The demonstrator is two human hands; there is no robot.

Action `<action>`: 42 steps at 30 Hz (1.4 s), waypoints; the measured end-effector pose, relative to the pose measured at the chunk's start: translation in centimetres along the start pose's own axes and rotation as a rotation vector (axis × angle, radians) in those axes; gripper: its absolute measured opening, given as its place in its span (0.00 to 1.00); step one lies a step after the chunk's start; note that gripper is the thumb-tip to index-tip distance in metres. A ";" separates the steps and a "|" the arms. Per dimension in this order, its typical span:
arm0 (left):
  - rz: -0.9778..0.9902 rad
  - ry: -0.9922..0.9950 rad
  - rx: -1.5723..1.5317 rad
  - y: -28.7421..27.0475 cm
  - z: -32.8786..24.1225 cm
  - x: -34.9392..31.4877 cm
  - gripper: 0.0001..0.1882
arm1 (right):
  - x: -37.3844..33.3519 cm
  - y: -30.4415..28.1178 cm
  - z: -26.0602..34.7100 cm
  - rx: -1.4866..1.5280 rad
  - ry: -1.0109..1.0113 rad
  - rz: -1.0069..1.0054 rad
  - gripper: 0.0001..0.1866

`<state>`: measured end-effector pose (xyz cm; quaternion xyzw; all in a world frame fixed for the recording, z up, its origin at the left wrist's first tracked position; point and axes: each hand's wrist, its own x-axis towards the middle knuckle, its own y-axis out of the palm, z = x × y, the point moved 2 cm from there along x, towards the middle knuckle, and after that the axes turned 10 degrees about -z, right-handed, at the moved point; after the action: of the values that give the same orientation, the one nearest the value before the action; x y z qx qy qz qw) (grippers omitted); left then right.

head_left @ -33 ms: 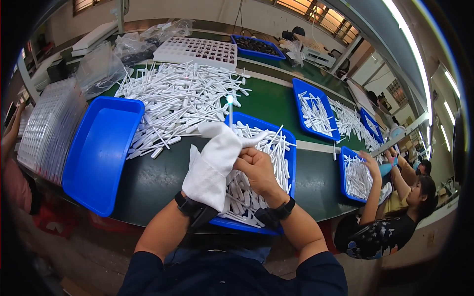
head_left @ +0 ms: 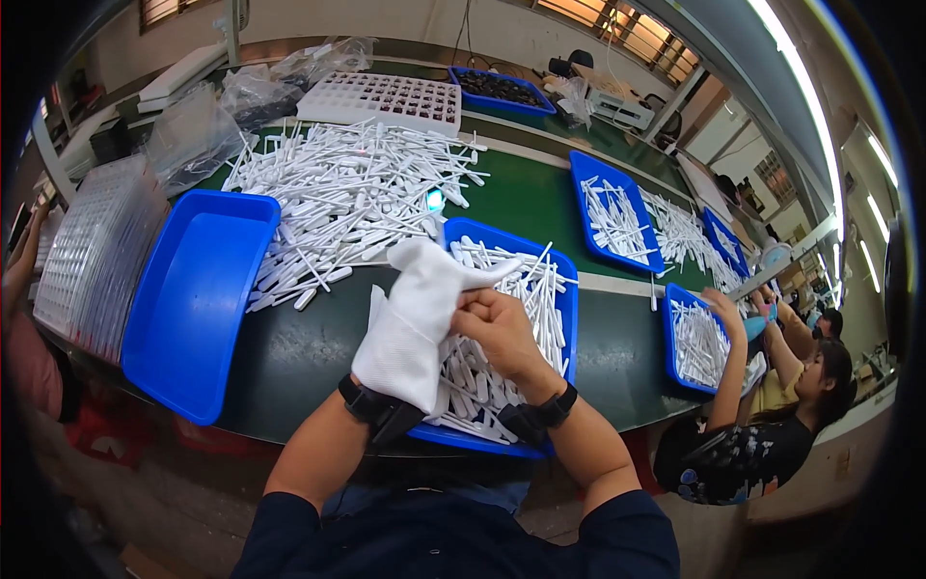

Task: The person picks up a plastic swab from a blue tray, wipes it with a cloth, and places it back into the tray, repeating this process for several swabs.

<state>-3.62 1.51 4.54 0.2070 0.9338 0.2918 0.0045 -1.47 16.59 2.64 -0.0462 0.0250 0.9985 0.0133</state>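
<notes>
My left hand [head_left: 413, 323], in a white knit glove, is closed on a thin white stick with a glowing blue-white tip [head_left: 436, 201]. That tip sticks out beyond the glove, in front of the heap; the rest of the stick is mostly hidden. Close against the glove, my bare right hand [head_left: 502, 333] has its fingers pinched together. What they grip, if anything, is covered. Both hands are over a blue tray [head_left: 571, 318] full of similar white sticks. A big heap of white sticks [head_left: 338, 193] lies beyond on the green table.
Left of the heap rests a large blue tray [head_left: 193, 299], beside stacked clear plastic trays [head_left: 101, 241]. A white foam tray [head_left: 328, 104] and plastic bags [head_left: 260, 95] are behind. More blue trays [head_left: 632, 259] stand right, where a co-worker [head_left: 748, 434] reaches in.
The stick's lit tip has swung left and slightly down, and its glow looks broader. My hands stay in nearly the same place.
</notes>
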 end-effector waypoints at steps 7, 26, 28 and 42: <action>-0.336 -0.060 -0.014 -1.6 -0.7 -0.6 0.24 | -0.4 1.6 0.4 -0.096 0.115 0.223 0.09; -0.008 0.550 1.508 2.1 -3.0 -2.2 0.20 | -1.4 0.1 2.5 -0.357 -0.378 -0.167 0.15; 0.023 0.535 1.481 2.7 -3.3 -2.5 0.21 | -0.6 -1.8 1.5 -0.145 -0.355 -0.188 0.15; 0.246 0.713 1.092 0.4 -2.8 -2.1 0.31 | 0.4 -3.8 2.5 0.268 -0.327 -0.310 0.16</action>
<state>-1.90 -0.59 6.82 0.1753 0.8616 -0.1742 -0.4434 -2.02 20.52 4.92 0.1149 0.1470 0.9665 0.1761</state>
